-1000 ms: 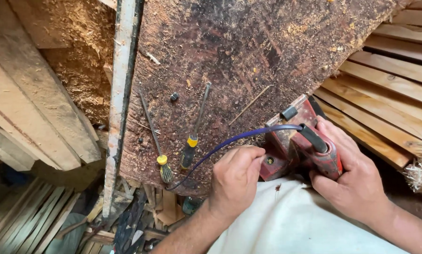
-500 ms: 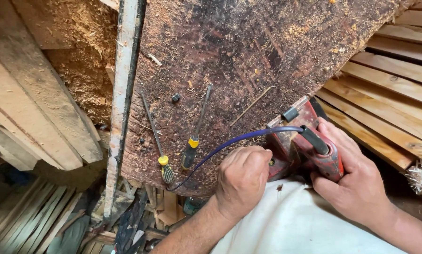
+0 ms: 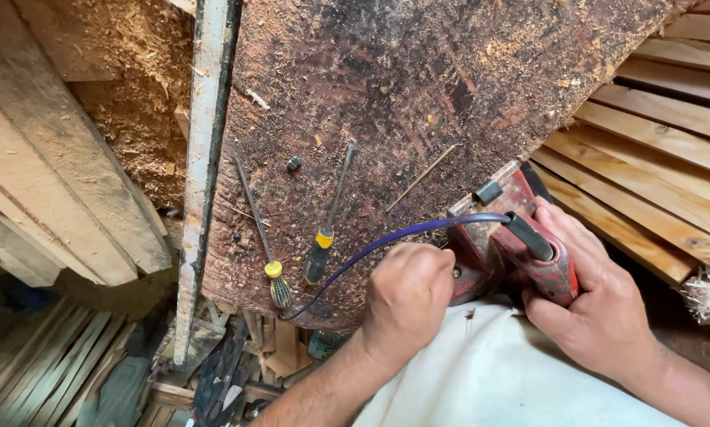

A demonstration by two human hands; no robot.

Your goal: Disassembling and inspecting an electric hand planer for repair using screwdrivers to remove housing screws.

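Red power tool (image 3: 513, 245) gripped by right hand (image 3: 600, 304), left hand (image 3: 406, 300) fisted beside

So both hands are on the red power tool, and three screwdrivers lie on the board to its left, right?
Not quite: the head view shows two screwdrivers, not three, lying on the board to the left. The rest holds: the left hand and right hand are both on the red power tool.

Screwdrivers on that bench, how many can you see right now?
2. One screwdriver lies left, its yellow-collared handle near the front edge of the worn bench. The second screwdriver lies just right of it, left of the blue cable. Clutter below may hide more.
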